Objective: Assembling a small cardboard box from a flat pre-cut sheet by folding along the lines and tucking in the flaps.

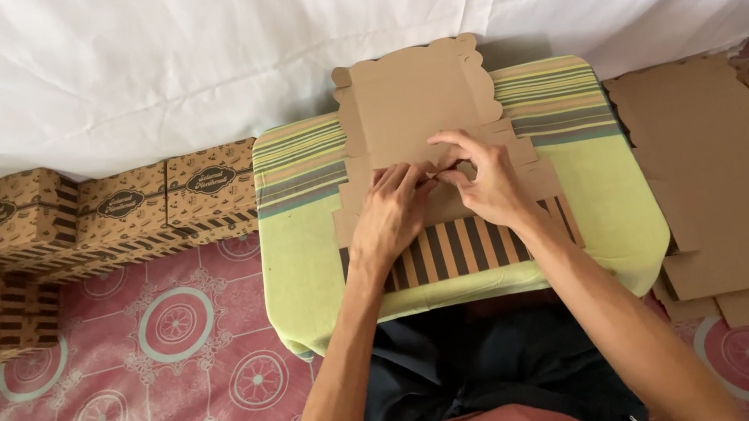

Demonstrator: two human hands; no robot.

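White sheet hanging across the back, pink patterned floor mat underneath, and in the middle a green cushion point(304, 273) with striped bands that the person is using like a little desk. A flat cardboard box blank point(411, 98) lies on top of it, scalloped flap pointing away, striped printed panel nearest the lap.

Both hands are down on the middle of the blank. The left hand point(392, 213) is curled with the fingers pressed onto a fold, and the right hand point(490, 183) is pinching a small tab right beside it, fingertips nearly touching the left's.

The cardboard looks thin and light, stiff along the panels but easy to bend at the creases, so it probably handles best held near the fold lines, not the scalloped edges, which look like they'd crumple.

Finished boxes point(121, 207) are stacked to the left, and a pile of flat blanks point(744, 179) sits to the right, cut off by the frame edge. What the fingers are actually gripping is hidden under the knuckles, and the cushion's near edge disappears behind the arms.
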